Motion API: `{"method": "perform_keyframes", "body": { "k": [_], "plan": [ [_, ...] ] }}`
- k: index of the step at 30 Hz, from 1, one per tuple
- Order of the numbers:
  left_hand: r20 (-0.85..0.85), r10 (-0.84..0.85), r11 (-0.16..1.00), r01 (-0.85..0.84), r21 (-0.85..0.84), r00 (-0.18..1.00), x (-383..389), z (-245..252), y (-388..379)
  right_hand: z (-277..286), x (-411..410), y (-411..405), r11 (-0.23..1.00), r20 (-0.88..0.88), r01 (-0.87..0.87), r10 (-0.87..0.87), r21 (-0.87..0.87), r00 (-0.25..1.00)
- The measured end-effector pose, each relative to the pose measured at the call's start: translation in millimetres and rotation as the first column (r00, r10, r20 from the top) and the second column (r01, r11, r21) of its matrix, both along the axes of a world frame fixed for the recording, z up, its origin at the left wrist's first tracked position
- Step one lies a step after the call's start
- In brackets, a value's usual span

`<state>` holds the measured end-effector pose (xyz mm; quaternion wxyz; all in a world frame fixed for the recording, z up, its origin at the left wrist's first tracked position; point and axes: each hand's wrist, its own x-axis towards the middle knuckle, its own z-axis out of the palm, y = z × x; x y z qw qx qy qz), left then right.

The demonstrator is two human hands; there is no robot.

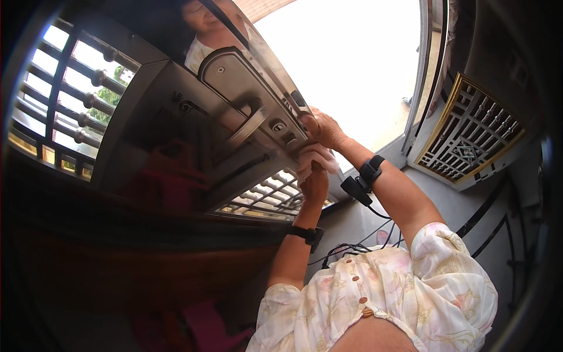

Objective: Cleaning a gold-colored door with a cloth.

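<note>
A pale pink cloth (320, 155) is bunched in my left hand (315, 184), against the lower end of a metal lock plate (246, 83) on a dark, glossy door (176, 119). My right hand (324, 127) grips the door's edge just above the cloth, its thumb on the edge beside the plate. The fingers behind the edge are hidden. A lever handle (250, 125) and a keyhole cylinder (278, 127) sit on the plate. Both wrists carry black straps, and a small black device (357, 190) hangs at the right one.
A barred window panel (70, 101) is at left, with another barred panel (268, 193) lower down. Beyond the door edge lies a bright doorway (352, 57). A gold-framed grille (470, 132) stands at right. Black cables (352, 251) hang before my body above the grey floor (413, 185).
</note>
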<state>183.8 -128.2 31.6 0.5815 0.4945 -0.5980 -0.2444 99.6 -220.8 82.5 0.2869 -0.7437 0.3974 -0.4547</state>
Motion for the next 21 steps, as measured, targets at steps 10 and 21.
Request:
{"method": "perform_keyframes", "body": {
  "k": [10, 21],
  "plan": [
    [0.816, 0.332, 0.932, -0.298, -0.207, 0.474, 60, -17, 23, -2, 0, 4, 0.994, -0.092, 0.081, -0.087, -0.068, 0.992],
    [0.480, 0.542, 0.830, -0.530, -0.176, 0.690, 118, -3, 28, -5, 3, 1, 0.996, -0.042, 0.085, -0.084, 0.006, 0.996]
  ]
}}
